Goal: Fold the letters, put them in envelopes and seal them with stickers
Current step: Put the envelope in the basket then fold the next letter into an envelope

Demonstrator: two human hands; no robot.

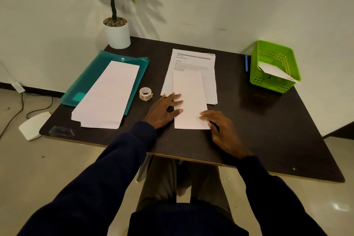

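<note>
A folded white letter (189,97) lies lengthwise near the table's front, partly over a stack of printed letters (193,61). My left hand (164,109) rests flat on the folded letter's left edge with fingers spread. My right hand (222,128) touches its lower right corner with the fingertips. A pile of white envelopes (107,94) lies to the left on a teal plastic folder (90,74). Between the envelopes and the letters stands a roll of stickers (146,93).
A green plastic basket (275,57) holding a sealed envelope (277,72) stands at the back right, a blue pen (246,63) beside it. A potted plant (117,30) occupies the back left corner. The dark table (268,120) ends just before my knees.
</note>
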